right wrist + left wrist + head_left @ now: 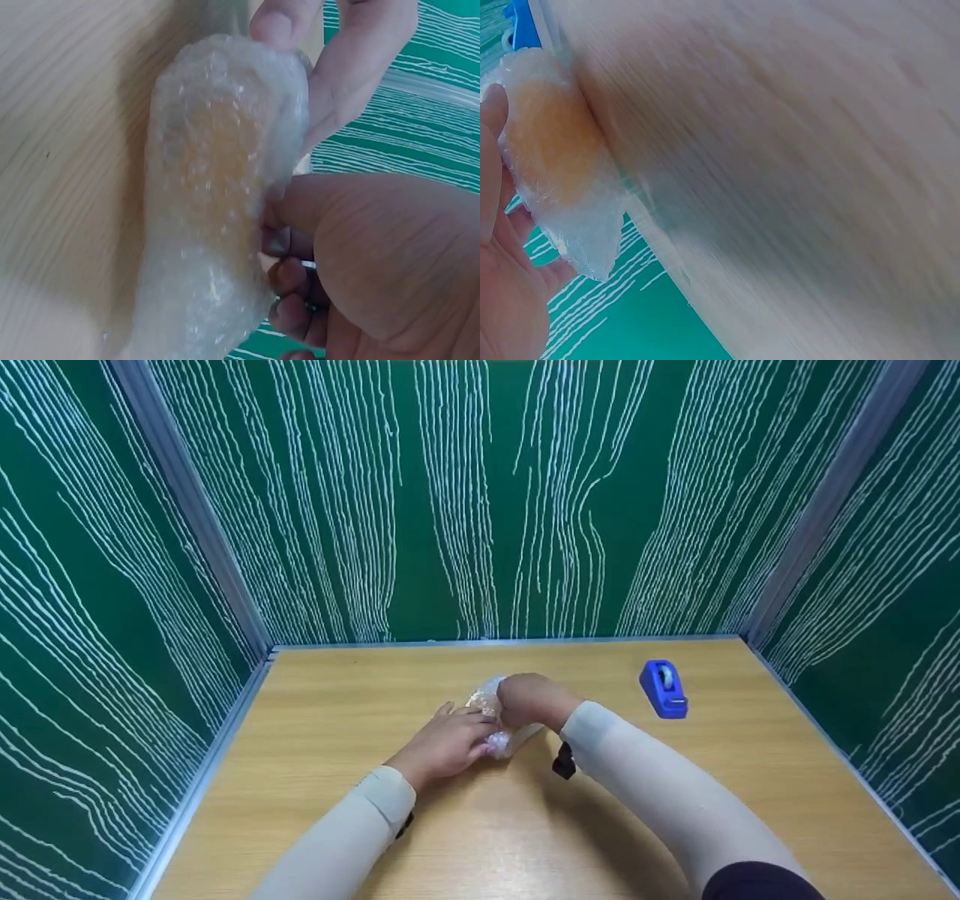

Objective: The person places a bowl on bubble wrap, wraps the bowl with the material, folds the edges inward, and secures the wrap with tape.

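Note:
Near the middle of the table lies a package in clear bubble wrap (484, 697), with something orange-brown showing dimly through it in the right wrist view. My left hand (450, 739) holds the package from its left side, thumb and fingers spread about one end. On the opposite side my right hand (534, 701) has its fingers curled in and pinches the edge of the bubble wrap (217, 187). The fingertips are partly hidden by the wrap in the right wrist view. What the wrapped thing is, I cannot tell.
A blue tape dispenser (664, 690) with a roll in it stands at the back right of the wooden table (330, 690). Green panels (637, 510) with white wavy lines enclose the table at the back and both sides, joined by grey corner posts.

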`<state>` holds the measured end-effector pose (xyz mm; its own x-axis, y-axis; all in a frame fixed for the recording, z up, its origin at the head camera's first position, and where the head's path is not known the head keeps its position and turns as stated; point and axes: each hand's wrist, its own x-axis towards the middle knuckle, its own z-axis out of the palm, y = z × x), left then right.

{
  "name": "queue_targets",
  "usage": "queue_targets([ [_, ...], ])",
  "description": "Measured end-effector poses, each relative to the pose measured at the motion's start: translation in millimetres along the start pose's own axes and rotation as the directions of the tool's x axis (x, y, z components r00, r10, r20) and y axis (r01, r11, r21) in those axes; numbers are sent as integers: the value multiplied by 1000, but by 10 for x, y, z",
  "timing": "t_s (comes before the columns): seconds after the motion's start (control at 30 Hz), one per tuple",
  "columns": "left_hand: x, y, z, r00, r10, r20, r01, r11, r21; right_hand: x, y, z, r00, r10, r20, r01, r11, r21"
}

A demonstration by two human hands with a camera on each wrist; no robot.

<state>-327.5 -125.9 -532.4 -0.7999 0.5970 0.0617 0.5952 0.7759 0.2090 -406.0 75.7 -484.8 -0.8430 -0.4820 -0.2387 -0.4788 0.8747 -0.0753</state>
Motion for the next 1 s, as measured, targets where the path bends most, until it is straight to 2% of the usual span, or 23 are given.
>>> queue_targets([
  [0.17,-6,32,-10,1000,-5,3,5,1000,16,-5,-43,29,997,69,-45,-69,998,-3],
  [0.3,-9,34,-11,1000,-19,21,19,1000,16,-27,-48,34,993,93,-76,-92,996,15],
  [0.43,-13,28,-6,999,-37,35,36,999,10,-73,-41,28,990,83,-113,-81,997,21],
  [0.57,-13,25,-1,999,-23,27,22,1000,22,-102,-17,31,986,54,-157,-55,998,1],
  [0.77,-22,25,-2,1000,-4,28,4,999,34,-113,25,26,990,40,-135,-40,999,10],
  [0.87,-26,24,-1,1000,-5,29,4,999,38,-116,42,33,988,72,-133,-68,997,35],
  [1.0,-26,20,7,999,-13,31,12,999,42,-126,68,74,981,129,-146,-113,987,119],
])
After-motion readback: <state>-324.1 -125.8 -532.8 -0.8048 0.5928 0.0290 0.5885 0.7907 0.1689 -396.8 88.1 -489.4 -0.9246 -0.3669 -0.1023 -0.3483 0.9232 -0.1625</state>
